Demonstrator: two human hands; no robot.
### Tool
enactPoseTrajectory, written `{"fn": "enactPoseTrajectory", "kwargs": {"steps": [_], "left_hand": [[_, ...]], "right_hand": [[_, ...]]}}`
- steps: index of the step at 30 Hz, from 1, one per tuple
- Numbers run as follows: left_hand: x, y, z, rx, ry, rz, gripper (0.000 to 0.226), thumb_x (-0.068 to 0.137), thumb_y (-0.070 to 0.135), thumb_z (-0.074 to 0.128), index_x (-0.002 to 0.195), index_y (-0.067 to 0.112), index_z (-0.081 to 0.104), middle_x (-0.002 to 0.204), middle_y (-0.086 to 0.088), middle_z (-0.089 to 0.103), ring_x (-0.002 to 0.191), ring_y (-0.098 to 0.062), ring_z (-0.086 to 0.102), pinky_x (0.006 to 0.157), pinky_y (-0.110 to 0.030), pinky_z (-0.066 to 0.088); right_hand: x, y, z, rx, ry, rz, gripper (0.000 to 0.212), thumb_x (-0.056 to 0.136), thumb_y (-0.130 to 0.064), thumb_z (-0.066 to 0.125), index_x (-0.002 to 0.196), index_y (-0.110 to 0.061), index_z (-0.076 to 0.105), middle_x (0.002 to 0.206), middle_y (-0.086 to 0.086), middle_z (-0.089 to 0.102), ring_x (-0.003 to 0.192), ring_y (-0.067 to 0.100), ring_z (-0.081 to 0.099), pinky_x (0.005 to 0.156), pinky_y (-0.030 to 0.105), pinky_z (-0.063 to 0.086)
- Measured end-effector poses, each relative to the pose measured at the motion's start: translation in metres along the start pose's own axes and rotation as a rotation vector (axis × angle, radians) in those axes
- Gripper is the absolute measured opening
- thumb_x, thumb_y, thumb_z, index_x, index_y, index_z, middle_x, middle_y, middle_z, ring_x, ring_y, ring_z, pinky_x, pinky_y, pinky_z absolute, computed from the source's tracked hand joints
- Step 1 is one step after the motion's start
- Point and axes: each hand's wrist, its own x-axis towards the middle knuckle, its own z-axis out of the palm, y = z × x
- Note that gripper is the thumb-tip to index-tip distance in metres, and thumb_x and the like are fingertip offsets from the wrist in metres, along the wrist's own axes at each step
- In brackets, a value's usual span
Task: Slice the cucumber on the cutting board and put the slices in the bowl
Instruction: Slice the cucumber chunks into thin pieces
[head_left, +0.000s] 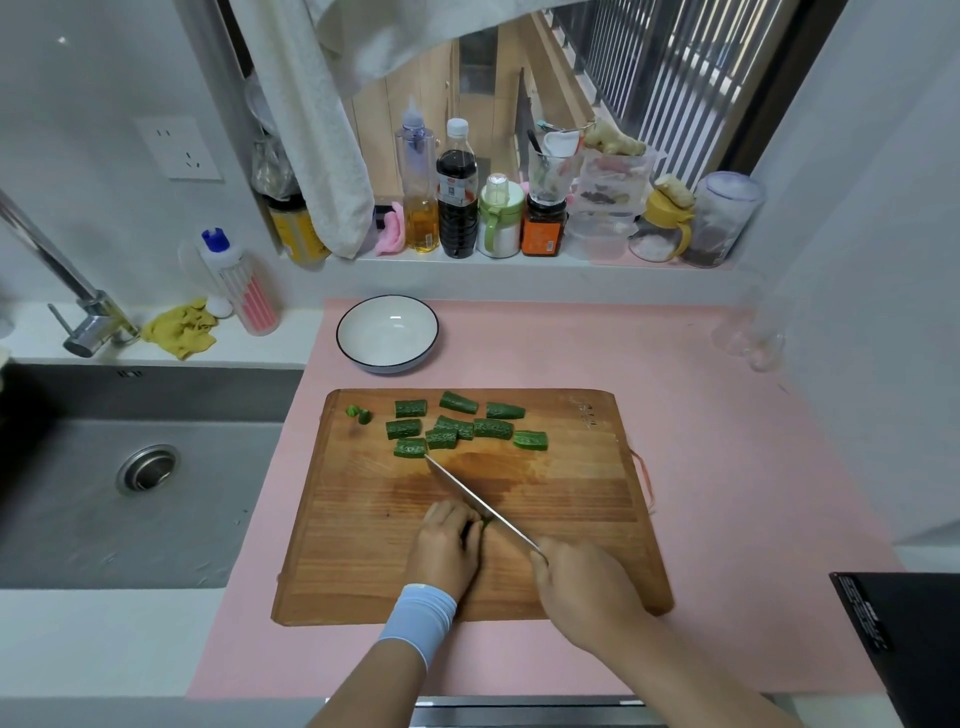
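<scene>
On the wooden cutting board (571, 519) lie several green cucumber pieces (457, 428) in its far half, with two small end bits (358, 413) at the far left corner. My left hand (447, 545) curls over a last cucumber piece (485, 525), mostly hidden under the fingers. My right hand (582, 592) grips the handle of a knife (478, 506); its blade runs diagonally beside my left fingers, tip near the cut pieces. The white bowl (387, 332) with a dark rim stands beyond the board, with nothing in it.
A steel sink (130, 467) and tap (78, 301) lie to the left. Bottles and jars (457, 208) line the window sill behind. A pink mat (727, 441) covers the counter. A black appliance (904, 634) sits at the right front; a clear glass (753, 338) at the far right.
</scene>
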Motion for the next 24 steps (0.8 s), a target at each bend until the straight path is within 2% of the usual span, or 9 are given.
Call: {"fn": "enactPoseTrajectory", "kwargs": {"steps": [6,10,13,24], "left_hand": [[-0.002,-0.004,0.002,0.000,-0.002,0.014,0.020,0.073,-0.005,0.076,0.080,0.010,0.068,0.083,0.000,0.061,0.081,-0.015,0.052,0.081,-0.019,0.043],[-0.007,-0.003,0.000,0.007,-0.003,0.072,0.017,0.077,-0.006,0.071,0.088,0.007,0.069,0.087,-0.002,0.057,0.083,-0.015,0.050,0.080,-0.016,0.041],[-0.007,-0.001,-0.001,0.003,0.014,0.055,0.020,0.075,-0.007,0.072,0.087,0.008,0.069,0.086,-0.002,0.059,0.081,-0.016,0.051,0.079,-0.019,0.042],[-0.006,-0.001,-0.003,-0.004,0.008,0.032,0.020,0.074,-0.007,0.073,0.082,0.011,0.067,0.080,0.000,0.058,0.078,-0.014,0.049,0.077,-0.015,0.039]], "right_hand": [[0.016,-0.010,0.007,-0.008,-0.041,0.022,0.029,0.104,-0.034,0.035,0.095,-0.022,0.060,0.090,0.003,0.069,0.083,0.028,0.064,0.070,0.037,0.051],[0.025,-0.016,0.007,0.006,-0.056,0.040,0.029,0.104,-0.033,0.036,0.100,-0.021,0.061,0.093,0.004,0.070,0.087,0.029,0.065,0.072,0.037,0.050],[0.027,-0.017,0.006,0.006,-0.052,0.041,0.030,0.104,-0.034,0.036,0.104,-0.020,0.062,0.096,0.005,0.070,0.090,0.029,0.065,0.072,0.036,0.049],[0.004,-0.012,0.004,-0.035,0.030,-0.026,0.031,0.105,-0.037,0.031,0.099,-0.026,0.059,0.087,-0.001,0.069,0.079,0.025,0.065,0.072,0.040,0.054]]}}
